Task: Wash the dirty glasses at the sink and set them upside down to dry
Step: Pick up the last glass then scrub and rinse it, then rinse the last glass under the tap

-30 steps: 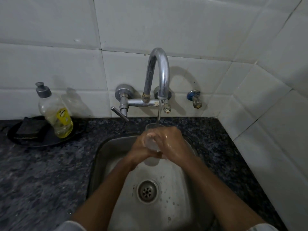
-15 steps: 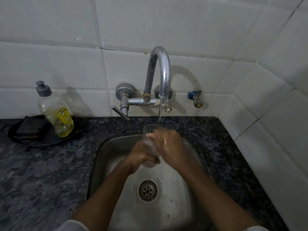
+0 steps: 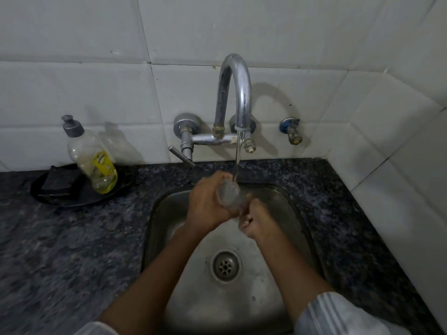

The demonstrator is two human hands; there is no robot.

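A clear drinking glass (image 3: 229,194) is held over the steel sink (image 3: 169,204), tilted with its mouth up under the running water from the chrome tap (image 3: 238,93). My left hand (image 3: 208,204) wraps around the glass from the left. My right hand (image 3: 256,221) is at the lower end of the glass, fingers curled against it. The bottom of the glass is hidden between the two hands.
A dish-soap bottle (image 3: 94,160) with yellow liquid stands on a black tray (image 3: 48,197) beside a dark sponge (image 3: 60,182), at the back left of the granite counter (image 3: 72,250). The drain (image 3: 226,265) lies below my hands. A small valve (image 3: 292,131) sticks out of the tiled wall.
The glass was upright with my right hand over it and my left hand below. Now it is tilted, gripped higher by my left hand, while my right hand has dropped to its lower end.
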